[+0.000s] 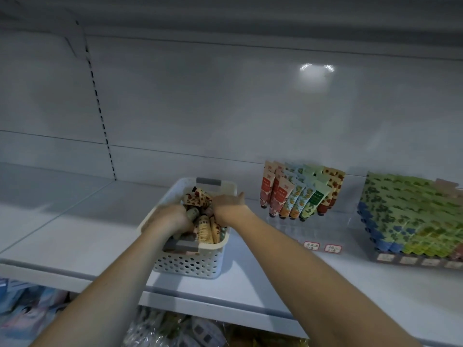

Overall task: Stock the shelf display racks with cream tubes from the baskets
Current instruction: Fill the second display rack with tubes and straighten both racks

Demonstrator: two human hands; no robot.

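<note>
A cream perforated basket (190,265) with grey handles stands on the white shelf, holding several patterned cream tubes (205,230). Both of my hands are inside it. My left hand (170,219) is curled around a tube, fingers buried among the others. My right hand (228,201) reaches in from the right and grips tubes with an orange-brown print (198,199); its fingertips are hidden. To the right, a clear display rack (300,231) carries rows of upright tubes (300,194) in red, orange, green and brown.
A second rack (411,261), packed with green and blue tubes, stands at the far right. Red-framed price labels (322,246) sit on the rack fronts. The white shelf (62,221) extends left of the basket. Packaged goods (30,311) lie on the shelf below.
</note>
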